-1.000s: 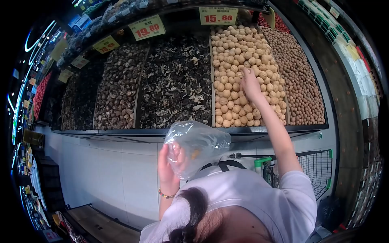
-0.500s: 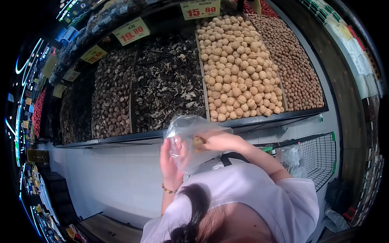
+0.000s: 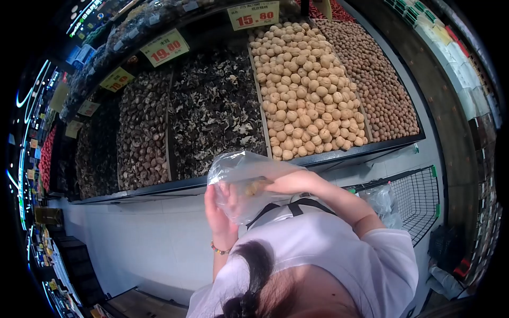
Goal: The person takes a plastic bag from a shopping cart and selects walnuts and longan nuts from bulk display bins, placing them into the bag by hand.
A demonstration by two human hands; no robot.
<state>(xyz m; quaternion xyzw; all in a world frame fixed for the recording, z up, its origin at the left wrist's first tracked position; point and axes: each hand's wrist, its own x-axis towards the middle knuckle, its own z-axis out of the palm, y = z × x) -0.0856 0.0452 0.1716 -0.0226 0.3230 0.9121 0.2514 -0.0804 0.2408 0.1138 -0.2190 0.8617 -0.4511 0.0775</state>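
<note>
A clear plastic bag (image 3: 233,175) is held up in front of my chest, close to the front edge of the bins. My left hand (image 3: 218,212), with a beaded bracelet at the wrist, grips the bag from the left, its fingers showing partly through the film. From the right, my right hand (image 3: 275,182) reaches into the bag, its fingers blurred by the plastic. At those fingertips are walnuts (image 3: 255,187), seen through the film; how many I cannot tell. Just beyond the bag lies a bin of pale walnuts (image 3: 313,95).
Dried black fungus (image 3: 217,106) fills the bin left of the walnuts, with dried mushrooms (image 3: 142,132) further left. Smaller brown round goods (image 3: 371,79) lie to the right. Price signs (image 3: 165,47) stand behind. A shopping cart (image 3: 416,204) is at my right.
My right hand has gone a little deeper into the bag, and the walnuts at its fingers have moved slightly left. The bag has shifted slightly left with my left hand still on it.
</note>
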